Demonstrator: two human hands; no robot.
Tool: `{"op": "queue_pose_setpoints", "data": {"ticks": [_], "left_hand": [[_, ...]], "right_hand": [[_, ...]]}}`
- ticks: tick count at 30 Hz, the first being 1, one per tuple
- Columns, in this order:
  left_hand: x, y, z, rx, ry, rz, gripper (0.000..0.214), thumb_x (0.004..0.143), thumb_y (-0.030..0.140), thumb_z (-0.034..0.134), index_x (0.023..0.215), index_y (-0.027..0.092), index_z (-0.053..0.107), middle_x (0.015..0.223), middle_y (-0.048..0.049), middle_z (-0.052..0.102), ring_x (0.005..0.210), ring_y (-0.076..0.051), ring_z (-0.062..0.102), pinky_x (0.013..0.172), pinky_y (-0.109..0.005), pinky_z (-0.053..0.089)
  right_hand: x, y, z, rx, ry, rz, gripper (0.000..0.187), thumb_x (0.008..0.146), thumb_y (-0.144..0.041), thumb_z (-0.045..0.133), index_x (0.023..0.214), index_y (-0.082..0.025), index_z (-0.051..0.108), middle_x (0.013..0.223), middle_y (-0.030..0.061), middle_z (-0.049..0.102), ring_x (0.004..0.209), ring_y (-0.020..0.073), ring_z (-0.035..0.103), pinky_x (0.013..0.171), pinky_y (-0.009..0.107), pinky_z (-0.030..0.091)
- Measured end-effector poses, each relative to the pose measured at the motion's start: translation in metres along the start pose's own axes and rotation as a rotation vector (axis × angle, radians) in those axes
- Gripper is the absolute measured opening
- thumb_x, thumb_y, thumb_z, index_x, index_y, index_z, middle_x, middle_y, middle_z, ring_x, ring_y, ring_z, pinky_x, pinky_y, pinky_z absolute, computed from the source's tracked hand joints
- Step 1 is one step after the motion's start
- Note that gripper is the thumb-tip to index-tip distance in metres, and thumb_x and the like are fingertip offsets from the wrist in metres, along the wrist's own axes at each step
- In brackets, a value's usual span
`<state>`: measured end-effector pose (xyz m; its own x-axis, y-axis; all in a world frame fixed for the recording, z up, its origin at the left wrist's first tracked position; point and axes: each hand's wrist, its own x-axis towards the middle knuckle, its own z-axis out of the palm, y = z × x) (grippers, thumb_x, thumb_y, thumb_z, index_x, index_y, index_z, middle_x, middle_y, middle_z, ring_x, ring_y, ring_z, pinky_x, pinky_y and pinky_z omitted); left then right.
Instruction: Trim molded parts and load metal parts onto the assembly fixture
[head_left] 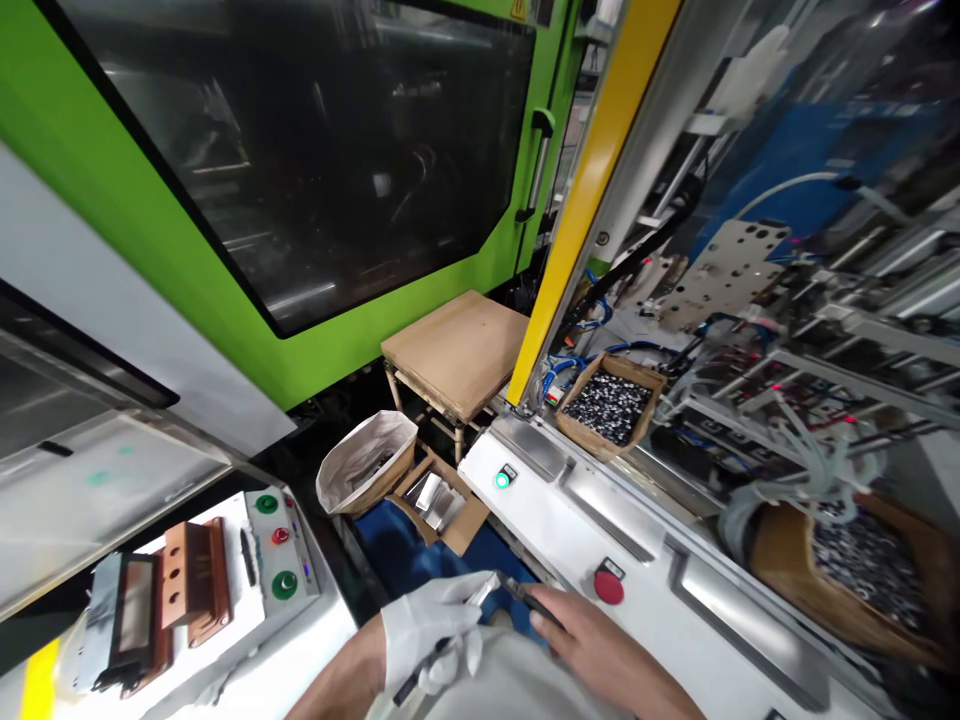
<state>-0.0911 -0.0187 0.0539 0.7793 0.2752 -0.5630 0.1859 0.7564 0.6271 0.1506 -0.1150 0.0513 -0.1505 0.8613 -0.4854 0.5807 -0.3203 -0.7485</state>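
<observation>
Left hand (439,630), in a white glove, has its fingers (457,600) closed on a small pale part (484,588) and a dark tool handle (420,672). Right hand (592,645), bare, pinches dark pliers (529,598) whose tip sits just beside the part. Below: white bench (675,620) with 1 red button (608,586). Green machine (225,300) behind.

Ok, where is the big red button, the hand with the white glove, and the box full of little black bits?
Red button (608,587), head view, on its round top.
Gloved left hand (435,625), head view, on the back of the glove.
Cardboard box of black parts (577,428), head view, on its front wall.
</observation>
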Motion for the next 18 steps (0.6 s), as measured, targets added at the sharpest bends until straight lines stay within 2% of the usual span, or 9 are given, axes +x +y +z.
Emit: {"op": "queue_pose_setpoints", "data": {"ticks": [3,9,11,14,18], "left_hand": [[-0.001,0.001,0.003,0.02,0.016,-0.03,0.062,0.085,0.04,0.065,0.139,0.014,0.052,0.061,-0.0039,0.065,0.036,-0.007,0.038,0.033,-0.019,0.021],[0.0,-0.002,0.005,0.067,0.024,-0.02,0.052,0.088,0.032,0.058,0.136,0.013,0.053,0.059,-0.0026,0.065,0.035,-0.007,0.037,0.032,-0.02,0.022],[0.001,-0.005,0.003,0.08,0.012,-0.035,0.05,0.087,0.031,0.059,0.134,0.014,0.055,0.059,-0.0018,0.064,0.035,-0.007,0.037,0.032,-0.019,0.021],[0.004,-0.01,0.0,0.067,-0.018,-0.052,0.049,0.087,0.029,0.059,0.134,0.014,0.055,0.06,-0.0016,0.064,0.037,-0.007,0.039,0.033,-0.019,0.024],[0.015,-0.013,-0.006,0.104,-0.08,-0.073,0.048,0.089,0.035,0.059,0.132,0.015,0.055,0.062,-0.0024,0.065,0.035,-0.007,0.04,0.031,-0.02,0.024]], "right_hand": [[-0.002,0.003,0.003,0.002,0.007,0.003,0.047,0.1,-0.05,0.042,0.139,-0.03,0.06,0.134,0.0068,0.066,0.121,0.0286,0.061,0.103,0.038,0.044],[-0.007,-0.005,0.004,0.011,0.001,-0.019,0.045,0.101,-0.048,0.04,0.132,-0.027,0.065,0.126,0.0079,0.07,0.115,0.0279,0.064,0.097,0.035,0.046],[-0.009,-0.004,0.006,0.017,-0.013,-0.003,0.046,0.101,-0.05,0.038,0.13,-0.025,0.064,0.12,0.0085,0.072,0.107,0.0263,0.067,0.091,0.032,0.048],[-0.012,0.004,0.012,0.019,-0.032,0.036,0.045,0.102,-0.052,0.035,0.12,-0.024,0.065,0.103,0.0075,0.074,0.09,0.0227,0.068,0.077,0.029,0.047],[-0.01,0.025,0.025,0.09,-0.023,0.012,0.038,0.102,-0.054,0.037,0.104,-0.024,0.06,0.092,0.0036,0.072,0.087,0.0196,0.067,0.079,0.029,0.045]]}}
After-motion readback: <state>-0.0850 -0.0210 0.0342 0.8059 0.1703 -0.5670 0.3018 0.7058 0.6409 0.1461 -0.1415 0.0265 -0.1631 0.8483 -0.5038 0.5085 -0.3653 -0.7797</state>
